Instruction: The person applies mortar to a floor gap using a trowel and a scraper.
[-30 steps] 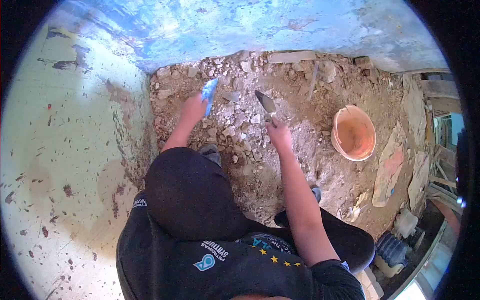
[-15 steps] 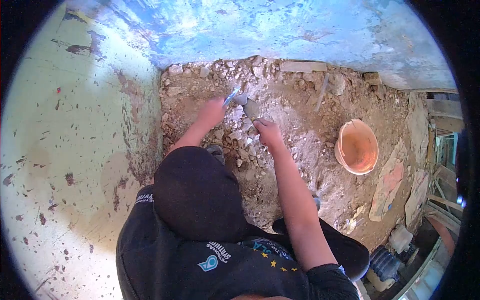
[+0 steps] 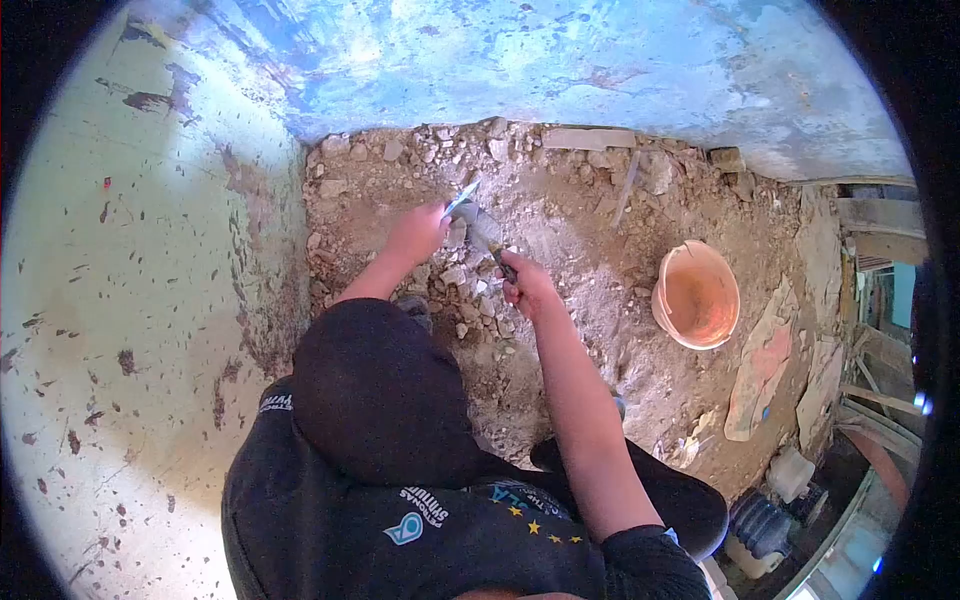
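Observation:
My left hand (image 3: 418,234) is closed on a thin, flat, pale-blue piece (image 3: 462,199) that sticks out past the fingers, its kind unclear. Coming from the other side, my right hand (image 3: 529,287) grips the dark handle of a trowel (image 3: 482,228). The trowel's grey blade points up and left, and its end overlaps the pale-blue piece in this view. Beneath both hands lie broken stones and loose rubble (image 3: 455,275) on a dirt floor (image 3: 580,290).
An orange-stained bucket (image 3: 697,297) stands to the right on the dirt. Flat torn sheets (image 3: 762,365) lie beyond it. A blue wall (image 3: 500,70) closes the far side and a pale green wall (image 3: 130,250) the left. Planks and containers (image 3: 762,522) crowd the lower right.
The trowel blade has shifted left against the pale-blue piece, and its handle shows more in my right hand. The pale-blue piece has dropped slightly. The whole view has slid a little.

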Action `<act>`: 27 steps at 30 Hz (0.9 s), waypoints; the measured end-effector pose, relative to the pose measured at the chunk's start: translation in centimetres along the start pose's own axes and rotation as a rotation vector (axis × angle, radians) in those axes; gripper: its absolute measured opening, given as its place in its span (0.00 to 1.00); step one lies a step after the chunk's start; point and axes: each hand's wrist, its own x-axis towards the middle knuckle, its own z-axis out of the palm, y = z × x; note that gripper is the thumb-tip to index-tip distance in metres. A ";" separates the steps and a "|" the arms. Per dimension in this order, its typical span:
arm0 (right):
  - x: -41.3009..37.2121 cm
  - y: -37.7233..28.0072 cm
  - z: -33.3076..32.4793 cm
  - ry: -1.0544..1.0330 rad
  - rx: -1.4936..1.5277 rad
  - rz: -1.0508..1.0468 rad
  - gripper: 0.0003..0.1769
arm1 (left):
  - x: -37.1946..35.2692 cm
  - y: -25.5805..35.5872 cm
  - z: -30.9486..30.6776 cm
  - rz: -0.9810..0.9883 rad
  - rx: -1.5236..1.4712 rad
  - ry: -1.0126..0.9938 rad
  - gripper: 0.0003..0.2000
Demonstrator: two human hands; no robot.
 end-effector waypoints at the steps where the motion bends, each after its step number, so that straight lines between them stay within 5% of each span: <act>1: 0.0 0.0 0.0 -0.003 0.000 0.000 0.12 | 0.3 0.1 -0.1 0.013 -0.006 -0.002 0.20; 16: -1.3 -0.8 -0.6 -0.087 0.116 0.067 0.12 | 1.5 0.5 0.2 0.111 -0.057 0.002 0.15; 21: -2.9 -2.8 -4.5 -0.228 0.504 -0.035 0.11 | 4.2 4.8 -2.8 0.136 -0.181 0.033 0.15; 23: -4.8 -4.0 -5.3 -0.101 0.647 -0.187 0.12 | 6.5 6.6 -4.4 -0.001 -0.605 0.167 0.17; 27: -5.3 -4.7 -8.6 0.047 0.583 -0.242 0.13 | 7.3 5.5 -8.0 0.078 -0.483 0.378 0.18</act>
